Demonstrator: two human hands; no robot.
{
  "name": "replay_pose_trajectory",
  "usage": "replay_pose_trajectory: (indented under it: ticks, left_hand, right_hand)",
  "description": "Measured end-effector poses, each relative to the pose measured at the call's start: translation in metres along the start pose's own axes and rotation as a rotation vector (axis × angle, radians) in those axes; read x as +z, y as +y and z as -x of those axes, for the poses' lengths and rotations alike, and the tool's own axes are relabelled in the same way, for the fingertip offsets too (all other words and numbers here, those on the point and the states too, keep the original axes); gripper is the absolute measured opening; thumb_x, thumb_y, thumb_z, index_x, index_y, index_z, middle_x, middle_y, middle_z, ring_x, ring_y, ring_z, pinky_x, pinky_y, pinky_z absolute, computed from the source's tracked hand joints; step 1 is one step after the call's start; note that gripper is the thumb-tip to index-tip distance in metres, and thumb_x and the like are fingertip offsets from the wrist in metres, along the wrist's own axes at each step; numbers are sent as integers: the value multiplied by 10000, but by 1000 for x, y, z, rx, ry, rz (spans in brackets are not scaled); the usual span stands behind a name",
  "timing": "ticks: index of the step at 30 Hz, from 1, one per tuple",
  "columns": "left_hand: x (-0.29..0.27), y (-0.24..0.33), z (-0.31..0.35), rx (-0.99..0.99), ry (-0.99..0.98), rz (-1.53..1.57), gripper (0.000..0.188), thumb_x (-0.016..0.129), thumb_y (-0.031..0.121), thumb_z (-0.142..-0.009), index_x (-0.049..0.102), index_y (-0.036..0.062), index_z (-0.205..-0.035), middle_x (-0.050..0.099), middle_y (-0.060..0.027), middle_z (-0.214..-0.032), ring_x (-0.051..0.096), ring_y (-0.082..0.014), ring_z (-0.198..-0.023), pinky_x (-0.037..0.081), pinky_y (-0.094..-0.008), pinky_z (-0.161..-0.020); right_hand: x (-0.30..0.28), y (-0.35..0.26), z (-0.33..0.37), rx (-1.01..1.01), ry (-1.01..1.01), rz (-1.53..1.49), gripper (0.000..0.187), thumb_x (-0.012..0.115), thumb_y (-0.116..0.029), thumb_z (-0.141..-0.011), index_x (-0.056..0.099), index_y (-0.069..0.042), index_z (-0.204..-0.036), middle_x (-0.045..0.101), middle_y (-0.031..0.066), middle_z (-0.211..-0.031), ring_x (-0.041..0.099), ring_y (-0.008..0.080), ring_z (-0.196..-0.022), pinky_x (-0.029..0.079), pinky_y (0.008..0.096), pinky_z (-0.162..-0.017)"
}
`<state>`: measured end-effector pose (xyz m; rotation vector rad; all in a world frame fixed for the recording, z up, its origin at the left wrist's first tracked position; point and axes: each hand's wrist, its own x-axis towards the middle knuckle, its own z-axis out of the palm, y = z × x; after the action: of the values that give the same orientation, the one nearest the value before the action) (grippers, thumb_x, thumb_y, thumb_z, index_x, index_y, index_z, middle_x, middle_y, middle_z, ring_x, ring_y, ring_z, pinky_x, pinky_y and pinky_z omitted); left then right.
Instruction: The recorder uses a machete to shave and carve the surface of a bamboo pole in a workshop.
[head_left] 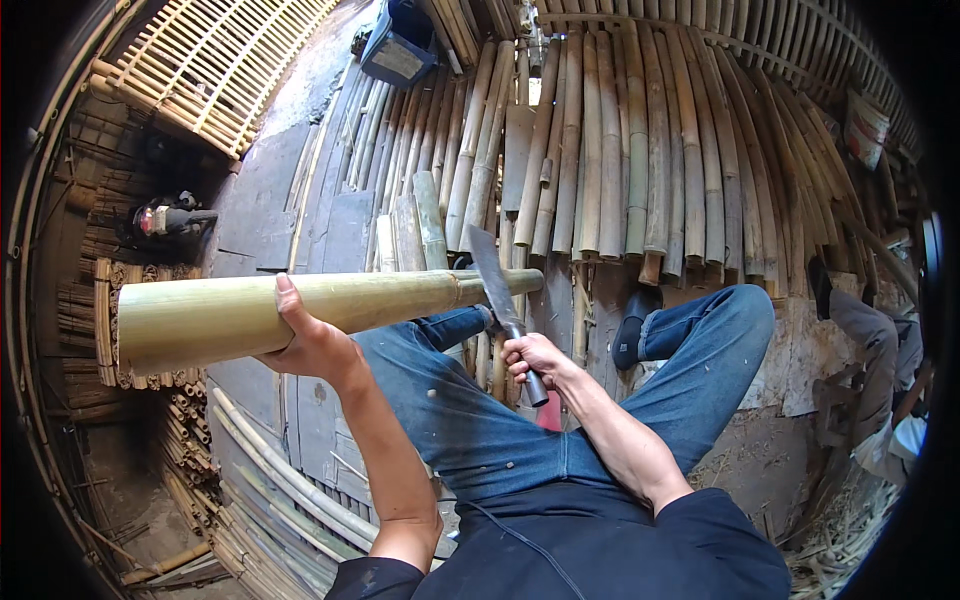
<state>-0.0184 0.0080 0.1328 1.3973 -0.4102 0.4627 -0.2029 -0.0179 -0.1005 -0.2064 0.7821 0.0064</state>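
A thick pale-green bamboo pole (385, 296) lies across in front of me, its wide end at the left and its thin end over my legs. Under its wider part, my left hand (310, 335) is closed round it, thumb up along the near side. My right hand (535, 358) grips the dark handle of a machete (492, 275). The broad grey blade points up and away, crossing the bamboo close to its thin end. Whether the edge touches the bamboo or is only in front of it, I cannot tell.
Beyond my knees lies a long row of bamboo poles (640, 150). Bundled bamboo pieces (185, 430) are stacked at the left, below a woven bamboo rack (220, 65). A dark blue bin (398, 50) stands at the back. Another person's leg (865, 335) shows at the right, near shavings (850, 520).
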Motion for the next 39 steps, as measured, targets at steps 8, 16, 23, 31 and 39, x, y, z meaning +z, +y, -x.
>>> replay_pose_trajectory:
  ticks: [8, 16, 23, 31, 39]
  left_hand:
    - [-3, -1, 0, -41, -11, 13, 649, 778, 179, -793, 446, -73, -1291, 537, -181, -1235, 598, -247, -1041, 546, -375, -887]
    - [-3, 3, 7, 20, -37, 40, 627, 772, 176, -794, 452, -68, -1275, 533, -173, -1229, 593, -241, -1036, 543, -378, -879]
    - [2, 2, 2, 23, -47, 15, 645, 795, 207, -796, 459, -77, -1268, 551, -173, -1192, 610, -242, -981, 552, -367, -852]
    - [-4, -6, 1, -7, -24, 40, 652, 803, 196, -775, 466, -87, -1256, 563, -165, -1164, 610, -239, -978, 555, -363, -845]
    - [-22, -24, -12, -51, -341, 270, 522, 664, 208, -816, 515, -89, -1218, 582, -182, -1107, 633, -254, -916, 580, -394, -777]
  right_hand:
    - [34, 9, 40, -56, -188, 185, 133, 633, -92, -865, 531, -55, -788, 461, -29, -620, 416, 54, -427, 379, 260, -389]
    - [13, -1, 17, -20, -48, 85, 138, 627, -54, -848, 499, -79, -802, 452, -38, -601, 413, 45, -421, 373, 248, -381]
    - [5, 15, 19, 10, 21, 11, 145, 623, -53, -848, 508, -69, -762, 473, -28, -607, 433, 53, -421, 395, 269, -388]
    - [67, 29, 39, -396, 17, 465, 163, 626, -119, -866, 507, -68, -767, 512, 14, -618, 471, 90, -431, 413, 300, -386]
    - [-10, 7, -8, 27, 227, -69, 191, 602, -21, -844, 460, -90, -736, 451, -24, -595, 416, 60, -416, 380, 266, -382]
